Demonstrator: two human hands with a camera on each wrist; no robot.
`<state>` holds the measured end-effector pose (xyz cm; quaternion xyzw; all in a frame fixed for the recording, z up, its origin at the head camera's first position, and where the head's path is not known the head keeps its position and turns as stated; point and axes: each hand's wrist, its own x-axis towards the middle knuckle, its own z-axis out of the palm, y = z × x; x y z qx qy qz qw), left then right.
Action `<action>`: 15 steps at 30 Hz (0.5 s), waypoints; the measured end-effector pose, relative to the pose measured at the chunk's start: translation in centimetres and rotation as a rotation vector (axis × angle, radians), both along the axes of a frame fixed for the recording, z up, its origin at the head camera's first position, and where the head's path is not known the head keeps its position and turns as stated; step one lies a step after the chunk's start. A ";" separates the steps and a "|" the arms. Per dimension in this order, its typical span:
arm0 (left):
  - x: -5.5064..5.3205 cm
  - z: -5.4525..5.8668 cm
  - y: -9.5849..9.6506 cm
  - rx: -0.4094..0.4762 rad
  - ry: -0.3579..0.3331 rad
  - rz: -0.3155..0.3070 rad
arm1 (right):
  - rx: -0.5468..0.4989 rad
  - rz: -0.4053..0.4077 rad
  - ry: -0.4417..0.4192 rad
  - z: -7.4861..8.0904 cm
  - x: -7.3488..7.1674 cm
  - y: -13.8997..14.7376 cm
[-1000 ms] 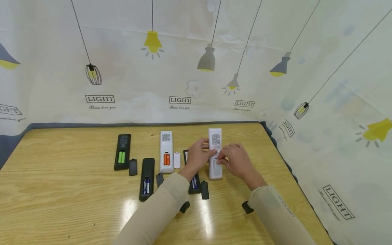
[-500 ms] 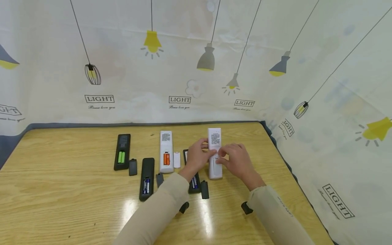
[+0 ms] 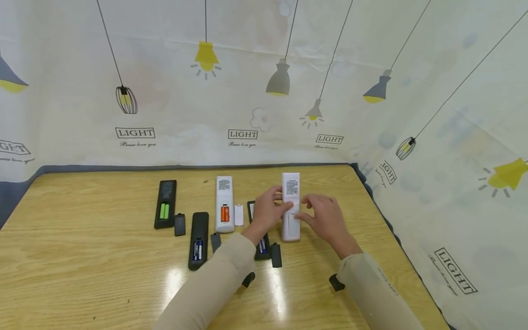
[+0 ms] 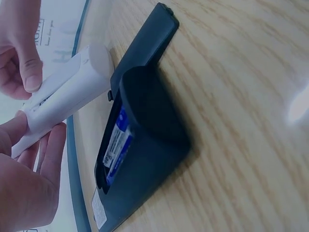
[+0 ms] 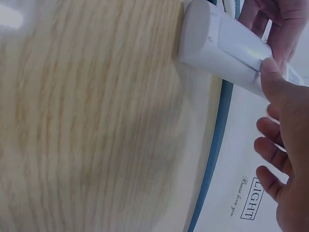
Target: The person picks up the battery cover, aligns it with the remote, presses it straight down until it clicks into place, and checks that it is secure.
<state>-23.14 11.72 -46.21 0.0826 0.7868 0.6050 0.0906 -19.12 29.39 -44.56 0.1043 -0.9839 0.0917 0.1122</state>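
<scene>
A white remote control [image 3: 291, 189] lies back up at the right of the group. My left hand [image 3: 268, 208] grips its side, thumb across the back. The battery cover [image 5: 244, 41] sits in the remote's lower back, with a narrow gap along one edge in the left wrist view. My right hand [image 3: 326, 217] is at the remote's right side. Its thumb [image 5: 271, 72] touches the back by the cover's edge, while the other fingers stay bent and hold nothing. Beside my left wrist lies a black remote [image 4: 154, 130] with blue batteries [image 4: 118, 140] in its open compartment.
Further left on the wooden table [image 3: 82, 256] lie a white remote [image 3: 224, 192] with orange batteries and black remotes [image 3: 200, 229] with batteries showing. Loose covers [image 3: 239, 215] lie beside them. A printed cloth [image 3: 185, 101] hangs behind the table's back edge.
The battery cover, tilted up under my right hand's pinch earlier, now lies down in the remote's back. My right fingers have spread and moved slightly right; the left hand keeps its grip.
</scene>
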 end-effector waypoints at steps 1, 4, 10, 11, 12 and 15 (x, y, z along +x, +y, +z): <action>0.0 0.0 0.0 0.002 -0.002 -0.001 | 0.020 -0.007 -0.016 -0.1 0.0 0.1; 0.1 0.0 0.0 0.008 -0.003 -0.007 | 0.075 -0.005 -0.048 -0.4 0.0 0.4; 0.2 0.1 0.0 -0.002 0.006 -0.005 | 0.084 0.061 -0.051 -0.8 0.0 0.5; 0.2 0.1 -0.1 -0.009 0.005 -0.003 | 0.078 0.069 -0.049 -0.8 0.0 0.5; 0.3 0.1 -0.1 -0.011 0.006 -0.002 | 0.072 0.075 -0.049 -0.8 0.0 0.5; 0.3 0.0 -0.1 -0.018 0.005 -0.001 | 0.051 0.079 -0.052 -0.9 0.0 0.4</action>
